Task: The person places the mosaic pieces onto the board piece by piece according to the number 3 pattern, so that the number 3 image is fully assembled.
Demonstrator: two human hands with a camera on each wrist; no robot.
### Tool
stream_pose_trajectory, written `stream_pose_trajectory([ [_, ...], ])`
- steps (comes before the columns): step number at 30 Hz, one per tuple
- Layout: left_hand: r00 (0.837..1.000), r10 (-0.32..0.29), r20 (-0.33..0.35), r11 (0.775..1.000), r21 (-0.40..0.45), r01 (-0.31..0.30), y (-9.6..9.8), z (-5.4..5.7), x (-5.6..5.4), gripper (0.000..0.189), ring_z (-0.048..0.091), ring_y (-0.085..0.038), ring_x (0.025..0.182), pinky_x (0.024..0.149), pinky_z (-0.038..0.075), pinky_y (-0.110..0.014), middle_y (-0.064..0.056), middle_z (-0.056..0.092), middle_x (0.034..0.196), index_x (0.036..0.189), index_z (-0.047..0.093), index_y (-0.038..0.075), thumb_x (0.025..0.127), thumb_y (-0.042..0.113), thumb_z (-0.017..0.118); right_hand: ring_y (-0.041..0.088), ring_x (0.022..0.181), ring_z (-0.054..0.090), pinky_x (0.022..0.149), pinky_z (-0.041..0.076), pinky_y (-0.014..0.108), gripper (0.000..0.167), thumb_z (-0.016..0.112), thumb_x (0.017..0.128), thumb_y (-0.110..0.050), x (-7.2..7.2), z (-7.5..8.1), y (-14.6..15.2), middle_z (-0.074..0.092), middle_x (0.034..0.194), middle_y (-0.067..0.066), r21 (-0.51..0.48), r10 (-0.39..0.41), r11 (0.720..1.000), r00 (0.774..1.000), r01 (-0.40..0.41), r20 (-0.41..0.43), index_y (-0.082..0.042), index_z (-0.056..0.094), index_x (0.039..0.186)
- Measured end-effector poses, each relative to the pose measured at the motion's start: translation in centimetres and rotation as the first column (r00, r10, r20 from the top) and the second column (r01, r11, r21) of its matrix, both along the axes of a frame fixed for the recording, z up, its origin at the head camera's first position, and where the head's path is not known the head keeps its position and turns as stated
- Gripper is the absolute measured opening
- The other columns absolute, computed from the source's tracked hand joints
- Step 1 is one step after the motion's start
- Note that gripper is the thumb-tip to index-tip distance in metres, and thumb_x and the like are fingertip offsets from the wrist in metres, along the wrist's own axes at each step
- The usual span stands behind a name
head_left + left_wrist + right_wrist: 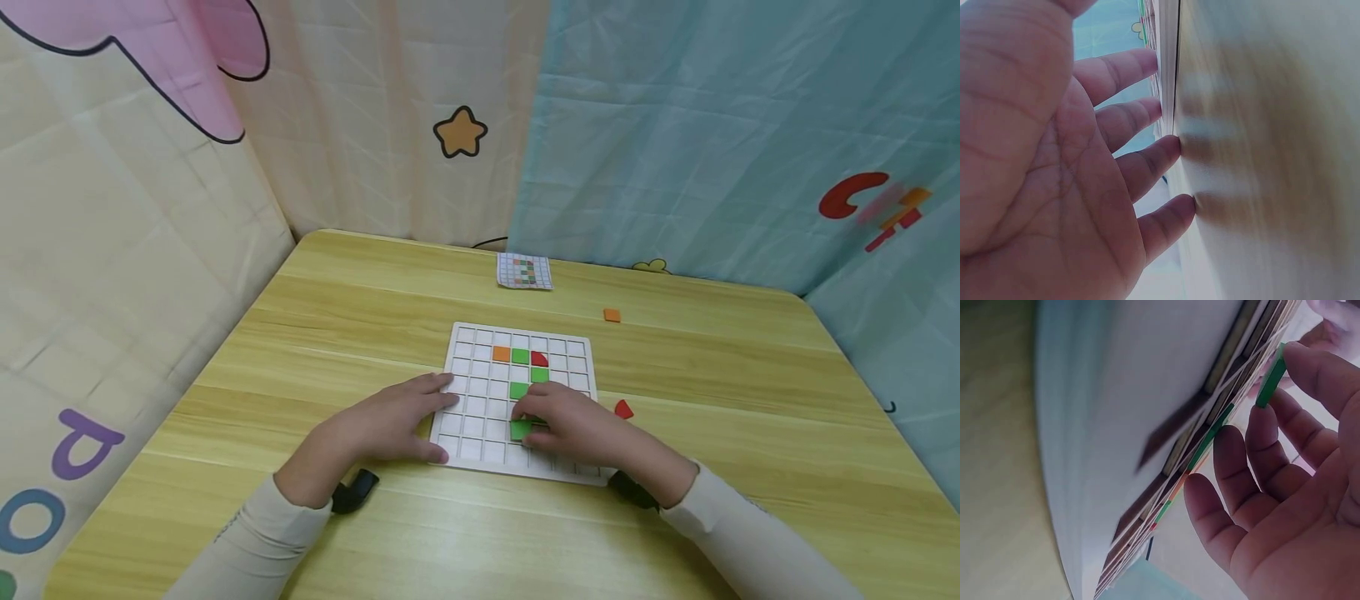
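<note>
A white grid board (472,427) lies on the table. My left hand (386,421) has its fingers spread, fingertips at the board's left edge; in the left wrist view the lower fingers (1163,222) reach the tabletop. Over the lower middle of the grid, my right hand (573,427) pinches a square green tile (1270,378) between thumb and fingertips, tilted above the board. Farther up the board sit an orange tile (501,354), a green tile (521,357) and a red quarter-round tile (539,359) in one row, with more green tiles below. The right hand hides some squares.
A printed pattern card (525,272) lies at the table's far edge. One loose orange tile (612,315) is beyond the board, and a loose red tile (623,409) lies just right of it. Printed curtains (390,125) stand behind the wooden table (300,333).
</note>
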State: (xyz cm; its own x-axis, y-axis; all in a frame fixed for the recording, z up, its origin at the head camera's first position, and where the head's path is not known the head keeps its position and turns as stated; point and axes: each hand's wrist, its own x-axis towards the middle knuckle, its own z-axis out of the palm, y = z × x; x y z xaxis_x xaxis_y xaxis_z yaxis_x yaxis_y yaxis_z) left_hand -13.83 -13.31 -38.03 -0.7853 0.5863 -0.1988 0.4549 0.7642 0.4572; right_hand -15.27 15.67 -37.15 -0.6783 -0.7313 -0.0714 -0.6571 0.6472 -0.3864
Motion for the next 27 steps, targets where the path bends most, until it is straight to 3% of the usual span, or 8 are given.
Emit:
stream_pose_trajectory([
  [27, 1.000, 0.000, -0.001, 1.000, -0.002, 0.000, -0.01, 0.04, 0.01, 0.077, 0.022, -0.026, 0.148, 0.116, 0.026, -0.043, -0.006, 0.026, 0.162, 0.148, 0.049, 0.012, 0.084, 0.044, 0.078, 0.012, 0.094, 0.051, 0.086, 0.049, 0.032, 0.025, 0.078, 0.088, -0.023, 0.03, -0.14, -0.72, 0.063, 0.099, -0.009, 0.056, -0.020, 0.998, 1.000, 0.020, -0.013, -0.017, 0.072, 0.111],
])
